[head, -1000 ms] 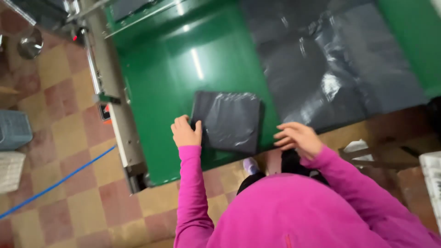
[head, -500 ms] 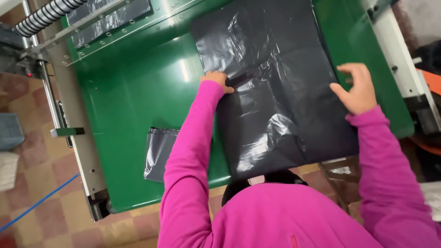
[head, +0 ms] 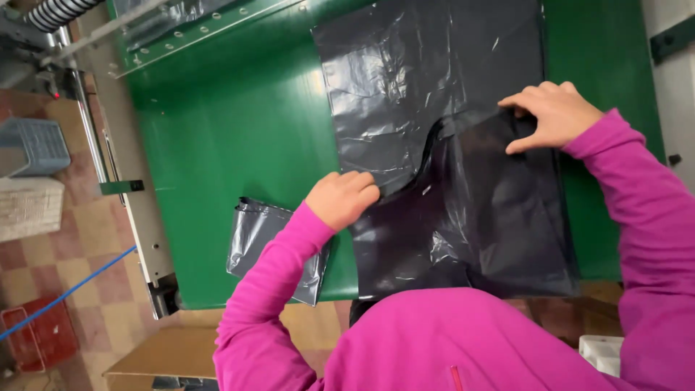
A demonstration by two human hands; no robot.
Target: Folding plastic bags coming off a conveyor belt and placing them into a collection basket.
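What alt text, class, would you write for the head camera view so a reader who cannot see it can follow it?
A person in a bright pink top leans over a green table, both hands on a large black plastic bag: the left hand grips its near edge, the right hand pinches a raised fold. A smaller folded black bag lies by the left arm, at the table's edge.

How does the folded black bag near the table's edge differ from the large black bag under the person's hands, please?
The folded black bag is a small compact packet; the large black bag lies spread out over the green table. The folded black bag overhangs the table's near edge, partly behind a pink sleeve, with no hand on it; the large black bag has the left hand and right hand on it. Both are glossy, crinkled black plastic.
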